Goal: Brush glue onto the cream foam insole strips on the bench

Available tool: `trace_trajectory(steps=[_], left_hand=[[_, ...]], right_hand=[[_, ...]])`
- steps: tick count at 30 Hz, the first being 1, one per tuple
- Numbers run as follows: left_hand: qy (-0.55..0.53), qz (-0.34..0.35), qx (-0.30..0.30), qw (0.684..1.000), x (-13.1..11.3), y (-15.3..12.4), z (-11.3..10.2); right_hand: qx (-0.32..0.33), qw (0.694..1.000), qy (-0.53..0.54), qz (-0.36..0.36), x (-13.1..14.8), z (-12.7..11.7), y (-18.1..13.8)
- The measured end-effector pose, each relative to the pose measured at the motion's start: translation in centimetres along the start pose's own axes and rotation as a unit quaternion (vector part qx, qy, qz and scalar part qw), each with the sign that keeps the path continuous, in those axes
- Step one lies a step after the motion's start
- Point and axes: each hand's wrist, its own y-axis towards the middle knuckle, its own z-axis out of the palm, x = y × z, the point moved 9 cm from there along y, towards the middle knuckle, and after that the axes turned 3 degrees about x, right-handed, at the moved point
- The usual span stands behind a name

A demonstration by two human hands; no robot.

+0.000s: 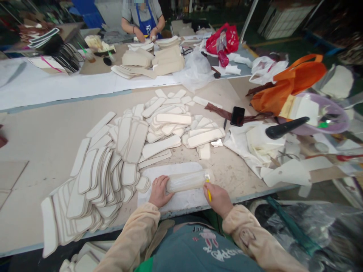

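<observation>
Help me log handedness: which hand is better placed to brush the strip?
Likely right. The right hand holds the yellow brush at the strip's right end; the left hand pins its other end.

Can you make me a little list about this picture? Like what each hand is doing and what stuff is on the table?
Left hand: rests on the left end of a cream strip
Right hand: grips a yellow-handled tool, with its pale tip at the strip's right end
Under the strip: a white sheet
Beside it: a heap of strips spread over the table
Right side: orange bag, black phone
Far side: a co-worker in a blue apron
</observation>
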Motion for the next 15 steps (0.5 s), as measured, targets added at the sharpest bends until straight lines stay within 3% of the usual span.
trace_trajectory(steps=[3, 6, 8, 11, 15], left_hand=[[-0.004, -0.003, 0.002, 1.0, 0.1, 0.0, 0.1], [-0.016, -0.012, 0.002, 1.0, 0.2, 0.0, 0.1], [-0.027, -0.02, -0.001, 0.999, 0.2, -0.1, 0.1], [-0.043, -0.033, -0.004, 0.999, 0.2, -0.4, 0.1], [-0.055, -0.046, 0.002, 0.997, 0.4, -0.6, 0.4]], right_hand=[[0.059, 0.996, 0.04, -0.057, 3.8, 2.1, 0.4], [0.089, 0.977, 0.166, -0.096, 6.8, 3.0, 0.7], [0.094, 0.956, 0.273, -0.058, 7.2, 3.4, 1.1], [0.096, 0.901, 0.419, 0.063, 6.2, 5.0, 1.9], [0.123, 0.859, 0.486, 0.107, 7.1, 7.3, 2.8]])
